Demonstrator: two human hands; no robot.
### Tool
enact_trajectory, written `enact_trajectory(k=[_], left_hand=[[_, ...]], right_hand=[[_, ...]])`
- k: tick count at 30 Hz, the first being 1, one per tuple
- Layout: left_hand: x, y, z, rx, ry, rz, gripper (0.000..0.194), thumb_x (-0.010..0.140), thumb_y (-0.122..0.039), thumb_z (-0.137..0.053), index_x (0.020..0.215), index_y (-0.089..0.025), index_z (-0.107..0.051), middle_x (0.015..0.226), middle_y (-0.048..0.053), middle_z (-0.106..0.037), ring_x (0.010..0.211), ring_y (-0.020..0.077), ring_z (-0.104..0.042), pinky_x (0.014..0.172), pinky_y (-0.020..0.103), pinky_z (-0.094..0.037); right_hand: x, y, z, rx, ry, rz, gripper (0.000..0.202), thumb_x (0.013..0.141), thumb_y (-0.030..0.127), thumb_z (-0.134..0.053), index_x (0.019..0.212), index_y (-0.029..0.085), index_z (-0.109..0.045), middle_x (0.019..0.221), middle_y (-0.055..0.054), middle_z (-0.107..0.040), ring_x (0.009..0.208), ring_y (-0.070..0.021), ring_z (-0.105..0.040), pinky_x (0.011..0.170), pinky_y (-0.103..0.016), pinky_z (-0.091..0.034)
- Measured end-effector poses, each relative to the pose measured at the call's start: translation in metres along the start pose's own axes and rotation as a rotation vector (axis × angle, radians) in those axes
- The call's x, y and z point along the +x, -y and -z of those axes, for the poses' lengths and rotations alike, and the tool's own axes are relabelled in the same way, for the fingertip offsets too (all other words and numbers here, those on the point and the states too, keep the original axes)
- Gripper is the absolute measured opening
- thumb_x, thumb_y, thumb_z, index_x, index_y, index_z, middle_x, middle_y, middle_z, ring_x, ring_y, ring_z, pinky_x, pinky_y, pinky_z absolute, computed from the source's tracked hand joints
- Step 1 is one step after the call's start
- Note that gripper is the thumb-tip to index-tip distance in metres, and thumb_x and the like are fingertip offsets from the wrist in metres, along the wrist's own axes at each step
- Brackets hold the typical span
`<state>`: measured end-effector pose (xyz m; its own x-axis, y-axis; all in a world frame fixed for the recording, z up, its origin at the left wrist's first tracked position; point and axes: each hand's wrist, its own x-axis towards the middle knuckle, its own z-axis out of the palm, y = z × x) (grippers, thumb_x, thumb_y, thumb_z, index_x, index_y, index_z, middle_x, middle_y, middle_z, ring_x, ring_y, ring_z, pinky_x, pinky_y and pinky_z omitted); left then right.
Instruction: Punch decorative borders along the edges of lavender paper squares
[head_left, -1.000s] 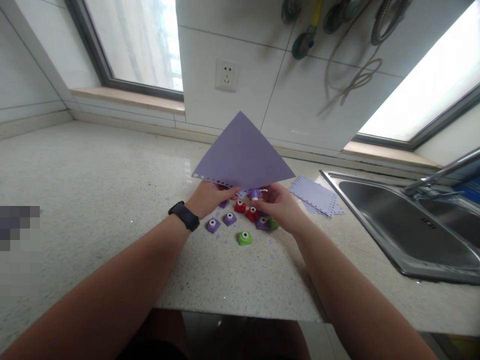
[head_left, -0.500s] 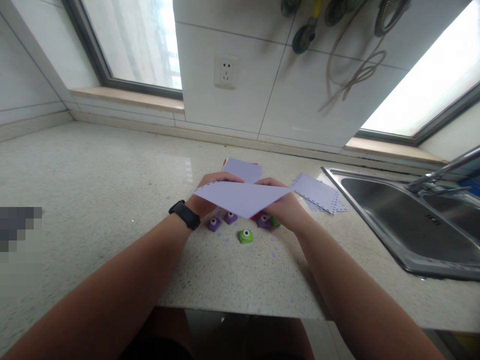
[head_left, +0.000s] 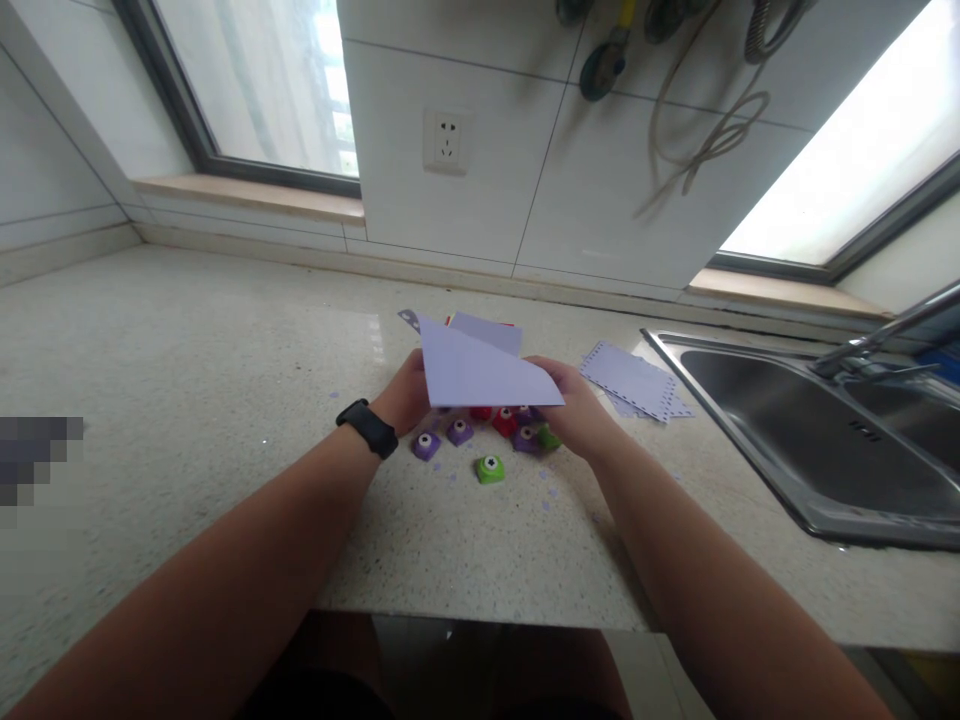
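Note:
A lilac sheet of paper (head_left: 480, 370) is held up between my two hands, above the counter. My left hand (head_left: 409, 392) grips its left side, with the fingers mostly hidden behind the paper. A row of punched holes shows along the upper left edge. My right hand (head_left: 574, 400) closes on the right side. Below the paper lie several small craft punches: a green punch (head_left: 490, 469), a purple punch (head_left: 427, 446), another purple punch (head_left: 460, 431) and a red punch (head_left: 505, 421). Behind the held sheet rests a stack of lilac paper (head_left: 495, 332).
To the right, punched lilac sheets (head_left: 630, 378) lie beside the steel sink (head_left: 750, 440) with its faucet (head_left: 862, 355). Tiny paper cut-outs (head_left: 546, 505) are scattered on the speckled counter (head_left: 225, 380). A wall socket (head_left: 448, 140) is on the tiles behind.
The held sheet has turned: its punched edge moved from the left up to the upper left, and its near edge now runs straight. More punches show beneath it.

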<state>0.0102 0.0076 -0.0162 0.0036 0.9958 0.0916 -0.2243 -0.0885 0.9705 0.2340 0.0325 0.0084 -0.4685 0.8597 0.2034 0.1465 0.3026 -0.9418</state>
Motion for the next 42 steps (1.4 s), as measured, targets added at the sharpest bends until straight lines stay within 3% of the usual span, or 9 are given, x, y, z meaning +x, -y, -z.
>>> enact_trajectory(k=[4, 10, 16, 19, 24, 29, 35, 38, 42], left_hand=[[-0.003, 0.002, -0.001, 0.004, 0.070, 0.039, 0.028, 0.081, -0.041, -0.080, 0.077, -0.014, -0.075, 0.069, 0.009, -0.075, 0.051, 0.0152, -0.065, 0.050, 0.027, -0.050], [-0.004, -0.003, 0.003, 0.044, 0.152, 0.045, 0.033, 0.081, -0.044, -0.080, 0.080, -0.012, -0.075, 0.071, 0.008, -0.074, 0.052, 0.0125, -0.063, 0.050, 0.024, -0.049], [0.000, -0.018, 0.023, -0.235, -0.010, -0.078, 0.031, 0.079, -0.040, -0.082, 0.100, -0.018, -0.074, 0.087, 0.003, -0.076, 0.072, 0.0182, -0.070, 0.061, 0.030, -0.061], [-0.002, -0.024, 0.032, -0.224, -0.012, 0.008, 0.037, 0.083, -0.045, -0.075, 0.111, -0.020, -0.074, 0.094, 0.007, -0.078, 0.071, 0.0206, -0.071, 0.056, 0.031, -0.061], [-0.010, -0.028, 0.037, -0.096, 0.164, 0.142, 0.034, 0.080, -0.032, -0.078, 0.107, -0.013, -0.075, 0.086, 0.013, -0.079, 0.064, 0.0243, -0.074, 0.048, 0.029, -0.058], [-0.012, -0.031, 0.044, -0.159, 0.320, 0.240, 0.037, 0.080, -0.033, -0.071, 0.107, -0.009, -0.075, 0.089, 0.022, -0.079, 0.081, 0.0380, -0.079, 0.049, 0.035, -0.061], [-0.013, -0.034, 0.041, -0.065, 0.218, 0.251, 0.039, 0.077, -0.013, -0.075, 0.116, -0.009, -0.069, 0.108, 0.021, -0.079, 0.087, 0.0356, -0.080, 0.059, 0.041, -0.068], [-0.015, -0.035, 0.034, 0.003, 0.229, 0.275, 0.047, 0.080, -0.015, -0.078, 0.124, -0.007, -0.065, 0.113, 0.023, -0.078, 0.093, 0.0364, -0.079, 0.065, 0.041, -0.069], [-0.016, -0.035, 0.034, -0.035, 0.257, 0.243, 0.045, 0.080, -0.020, -0.079, 0.121, -0.006, -0.067, 0.106, 0.023, -0.079, 0.093, 0.0374, -0.079, 0.066, 0.041, -0.069]], right_hand=[[0.002, -0.002, -0.003, 0.172, -0.004, -0.090, 0.026, 0.085, 0.047, -0.079, 0.092, 0.023, -0.074, 0.074, -0.002, -0.071, 0.066, -0.0180, -0.065, 0.062, -0.032, -0.050], [0.004, -0.004, -0.002, 0.267, -0.016, -0.104, 0.030, 0.083, 0.050, -0.081, 0.094, 0.023, -0.075, 0.089, -0.003, -0.075, 0.070, -0.0164, -0.067, 0.063, -0.030, -0.052], [0.002, 0.003, 0.008, 0.210, 0.032, -0.031, 0.025, 0.086, 0.043, -0.079, 0.102, 0.023, -0.076, 0.090, -0.003, -0.075, 0.075, -0.0167, -0.067, 0.069, -0.032, -0.055], [0.001, 0.006, 0.017, 0.160, 0.134, -0.012, 0.021, 0.089, 0.040, -0.077, 0.099, 0.022, -0.076, 0.086, -0.003, -0.074, 0.074, -0.0169, -0.066, 0.069, -0.033, -0.055], [-0.002, 0.006, 0.028, 0.112, 0.238, 0.023, 0.016, 0.092, 0.036, -0.074, 0.099, 0.022, -0.076, 0.086, -0.002, -0.072, 0.073, -0.0164, -0.063, 0.068, -0.033, -0.054], [-0.002, 0.004, 0.031, 0.047, 0.205, 0.054, 0.022, 0.089, 0.033, -0.076, 0.109, 0.023, -0.077, 0.090, -0.005, -0.073, 0.076, -0.0190, -0.065, 0.067, -0.036, -0.056], [0.000, -0.001, 0.031, -0.013, 0.161, 0.050, 0.033, 0.082, 0.027, -0.082, 0.113, 0.020, -0.073, 0.088, -0.003, -0.070, 0.080, -0.0181, -0.065, 0.070, -0.033, -0.055], [0.001, -0.003, 0.031, -0.030, 0.129, 0.053, 0.037, 0.079, 0.025, -0.084, 0.113, 0.021, -0.072, 0.086, -0.002, -0.069, 0.080, -0.0183, -0.064, 0.071, -0.034, -0.055], [0.002, -0.006, 0.031, -0.033, 0.096, 0.089, 0.031, 0.078, 0.026, -0.085, 0.106, 0.022, -0.073, 0.086, -0.002, -0.067, 0.082, -0.0189, -0.064, 0.072, -0.035, -0.055]])
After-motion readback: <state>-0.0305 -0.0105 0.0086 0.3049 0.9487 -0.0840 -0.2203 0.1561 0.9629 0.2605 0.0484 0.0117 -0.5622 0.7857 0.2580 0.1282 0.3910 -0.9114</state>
